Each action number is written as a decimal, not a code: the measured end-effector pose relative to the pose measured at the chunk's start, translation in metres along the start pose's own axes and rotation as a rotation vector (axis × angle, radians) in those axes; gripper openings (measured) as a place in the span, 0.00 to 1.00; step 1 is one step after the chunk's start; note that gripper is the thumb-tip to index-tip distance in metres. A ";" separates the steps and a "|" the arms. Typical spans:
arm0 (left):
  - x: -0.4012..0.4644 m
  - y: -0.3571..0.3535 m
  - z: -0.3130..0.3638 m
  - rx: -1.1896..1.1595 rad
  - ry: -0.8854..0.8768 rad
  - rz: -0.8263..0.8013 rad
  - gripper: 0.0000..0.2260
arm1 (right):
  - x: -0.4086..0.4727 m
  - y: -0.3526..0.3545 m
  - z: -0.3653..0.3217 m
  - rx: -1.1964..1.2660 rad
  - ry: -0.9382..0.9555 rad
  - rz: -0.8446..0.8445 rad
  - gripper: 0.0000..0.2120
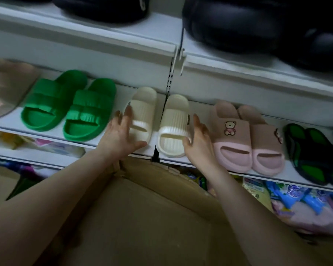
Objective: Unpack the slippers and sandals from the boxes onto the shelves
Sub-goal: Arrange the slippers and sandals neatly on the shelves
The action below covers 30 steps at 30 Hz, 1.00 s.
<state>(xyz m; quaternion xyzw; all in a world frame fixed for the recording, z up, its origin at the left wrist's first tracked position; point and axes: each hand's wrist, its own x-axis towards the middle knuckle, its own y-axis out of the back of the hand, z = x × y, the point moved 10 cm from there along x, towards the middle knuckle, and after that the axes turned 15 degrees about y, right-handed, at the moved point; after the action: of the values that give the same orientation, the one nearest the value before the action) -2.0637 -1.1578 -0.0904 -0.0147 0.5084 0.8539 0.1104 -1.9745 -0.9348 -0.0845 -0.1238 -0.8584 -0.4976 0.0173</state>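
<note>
My left hand (121,133) and right hand (197,139) flank the cream slippers (158,121) on the shelf (46,131), fingers spread, touching but not gripping. Green, pink and dark pairs already sit alongside. I judge more remains in the box (142,217).

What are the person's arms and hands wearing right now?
Nothing that shows: the left hand and the right hand are bare, no gloves, and no rings, watch or bands visible. Both forearms are uncovered as far as the frame shows; no sleeve edge is in view.
</note>
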 end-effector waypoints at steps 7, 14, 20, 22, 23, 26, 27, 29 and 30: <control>0.001 -0.007 0.004 0.002 -0.057 -0.004 0.52 | 0.004 -0.010 -0.006 0.014 0.055 0.001 0.38; -0.001 -0.016 0.015 0.015 -0.048 -0.021 0.52 | 0.002 -0.005 0.000 0.029 0.069 0.017 0.39; -0.003 -0.018 0.019 0.030 -0.031 -0.026 0.53 | 0.001 -0.005 0.001 0.009 0.067 -0.001 0.40; -0.004 -0.018 0.019 0.033 -0.033 -0.037 0.53 | 0.000 -0.007 0.001 -0.007 0.071 -0.004 0.41; -0.004 -0.018 0.019 0.033 -0.031 -0.047 0.53 | 0.000 -0.007 0.001 -0.010 0.070 -0.005 0.41; -0.004 -0.018 0.018 0.023 -0.030 -0.091 0.53 | 0.001 -0.008 -0.001 -0.014 0.067 0.001 0.41; -0.004 -0.018 0.018 0.019 -0.033 -0.107 0.53 | 0.000 -0.007 -0.001 -0.021 0.065 -0.001 0.41; -0.003 -0.017 0.016 0.014 -0.047 -0.132 0.53 | -0.001 -0.008 -0.001 -0.030 0.050 -0.016 0.41; -0.004 -0.015 0.015 0.013 -0.064 -0.138 0.53 | 0.000 -0.008 -0.001 -0.030 0.035 -0.024 0.42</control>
<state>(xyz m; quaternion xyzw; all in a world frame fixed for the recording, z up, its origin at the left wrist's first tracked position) -2.0557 -1.1385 -0.0960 -0.0217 0.5080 0.8409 0.1852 -1.9760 -0.9394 -0.0911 -0.1051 -0.8517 -0.5128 0.0246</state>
